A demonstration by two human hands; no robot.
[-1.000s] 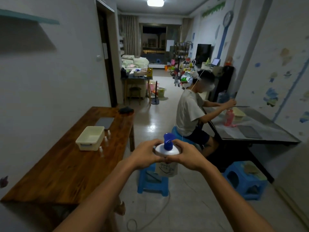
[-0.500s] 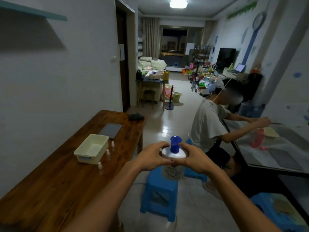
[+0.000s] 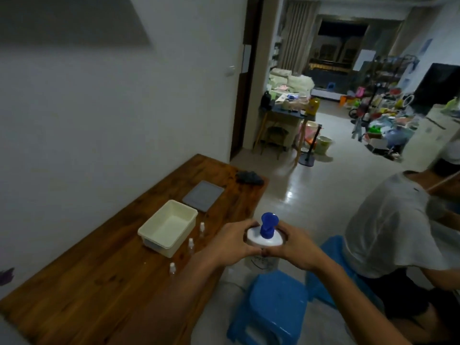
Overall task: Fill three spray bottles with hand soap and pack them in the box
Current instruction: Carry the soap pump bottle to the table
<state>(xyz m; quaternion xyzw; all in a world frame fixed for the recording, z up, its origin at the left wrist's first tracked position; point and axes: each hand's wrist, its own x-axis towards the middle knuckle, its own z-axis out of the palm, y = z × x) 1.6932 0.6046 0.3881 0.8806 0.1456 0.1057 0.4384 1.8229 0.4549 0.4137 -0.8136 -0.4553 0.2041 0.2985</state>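
While our left hand (image 3: 230, 241) and right hand (image 3: 297, 246) clasp the soap pump bottle (image 3: 264, 239) from both sides, steadying it; three spray bottles (image 3: 191, 243) wait beside the cream box (image 3: 149, 232).

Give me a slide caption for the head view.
Both hands grip the soap bottle beside the table holding box and spray bottles.

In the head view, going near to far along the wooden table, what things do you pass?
Nearest small spray bottle → second spray bottle → cream box, with the third spray bottle beside it → grey lid → dark cloth at the table's far end.
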